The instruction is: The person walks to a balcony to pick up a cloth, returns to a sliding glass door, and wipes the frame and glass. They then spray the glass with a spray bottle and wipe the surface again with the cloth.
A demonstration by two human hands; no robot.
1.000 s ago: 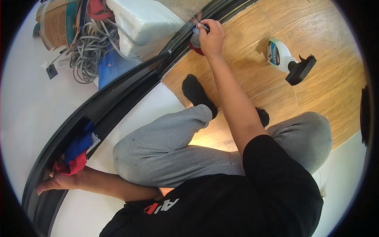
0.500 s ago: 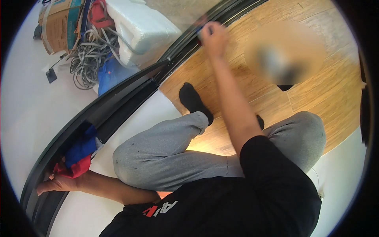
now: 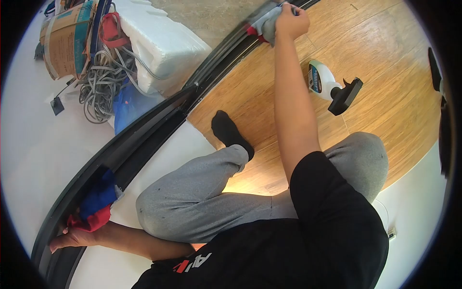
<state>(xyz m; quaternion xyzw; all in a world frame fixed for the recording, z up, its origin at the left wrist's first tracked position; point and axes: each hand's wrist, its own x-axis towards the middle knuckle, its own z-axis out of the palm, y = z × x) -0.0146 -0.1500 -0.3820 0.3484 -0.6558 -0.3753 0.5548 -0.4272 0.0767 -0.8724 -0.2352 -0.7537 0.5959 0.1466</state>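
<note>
My right hand (image 3: 292,21) is closed on a grey and red cloth (image 3: 267,25), pressing it against the black sliding door frame (image 3: 185,91) near its far end. At the near left end of that frame, my left hand (image 3: 74,237) rests with its thumb stretched out along the black edge. A bunched blue and red cloth (image 3: 98,200) is at its fingers, which it partly hides. The glass pane lies beyond the frame.
On the wood floor (image 3: 385,43) lies a spray bottle (image 3: 322,79) with a black trigger head. Behind the glass are white foam (image 3: 156,45), a coil of grey cable (image 3: 98,86) and a cardboard box (image 3: 66,41). My sock-covered foot (image 3: 228,127) is beside the frame.
My right hand has moved up and right along the frame with its cloth. My left hand and its cloth stay at the near end. The spray bottle, blurred before, now shows clearly.
</note>
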